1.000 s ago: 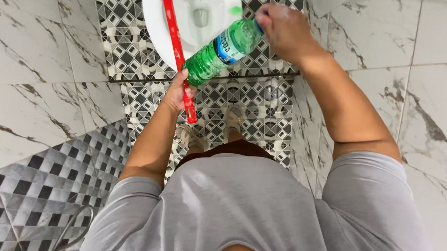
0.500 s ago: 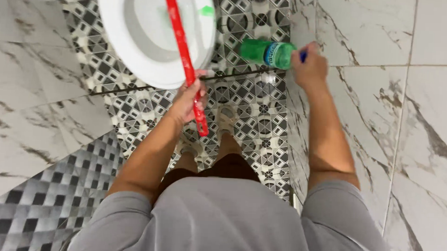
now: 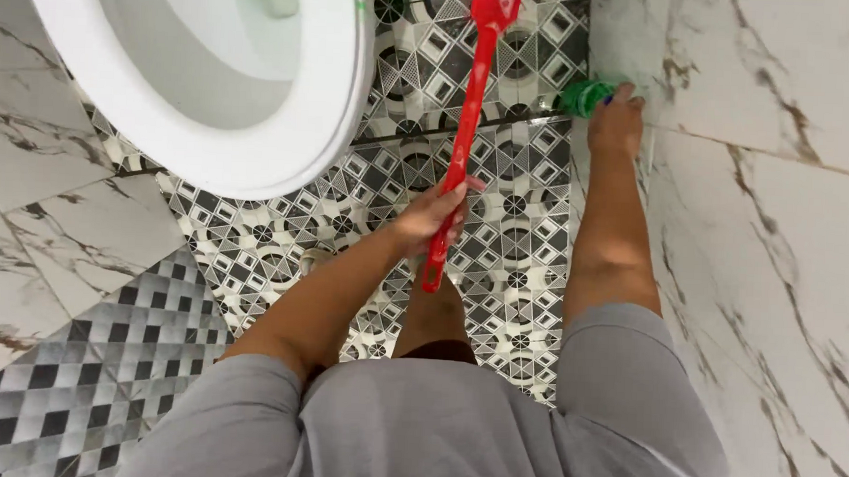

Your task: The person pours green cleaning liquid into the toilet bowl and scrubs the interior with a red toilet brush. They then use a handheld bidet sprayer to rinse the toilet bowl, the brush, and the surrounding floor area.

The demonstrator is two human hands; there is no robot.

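Head view: left hand around red brush handle; right hand on green bottle

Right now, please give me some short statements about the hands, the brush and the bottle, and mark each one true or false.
1. The left hand holds a red brush by its handle. True.
2. The right hand is on a blue bottle. False: the bottle is green.
3. The bottle is down by the marble wall. True.
4. The toilet is black. False: it is white, with a green smear at the bowl's edge.
5. The brush head is inside the bowl. False: the brush is over the patterned floor, beside the toilet.
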